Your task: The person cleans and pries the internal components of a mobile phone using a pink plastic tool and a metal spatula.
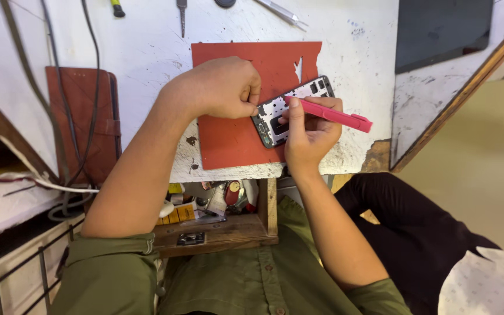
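Two hands work on an open phone: left hand pinches its edge, right hand grips a pink tool prying the frame, needing gentle pushing.

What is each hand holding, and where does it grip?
The right hand grips a pink pry tool near its working end. The left hand pinches the top-left edge of the opened phone, steadying it on the red mat.
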